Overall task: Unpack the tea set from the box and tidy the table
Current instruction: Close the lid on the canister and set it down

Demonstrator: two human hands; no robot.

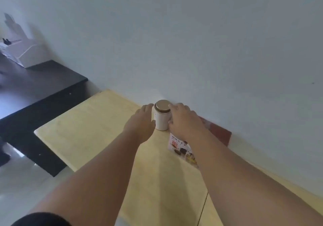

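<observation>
A white tea canister with a round metal lid stands upright on the light wooden table, close to the wall. My left hand presses against its left side, fingers stretched along it and thumb near its base. My right hand wraps its right side, with one fingertip resting on the lid's edge. A printed leaflet showing tea ware lies on the table just right of the canister, partly under my right forearm. Behind that arm, a flat red piece sits against the wall.
The white wall runs right behind the canister. The table's rounded left corner lies to the left. A dark lower table stands beyond it, carrying a white box. Pale floor shows at the lower left.
</observation>
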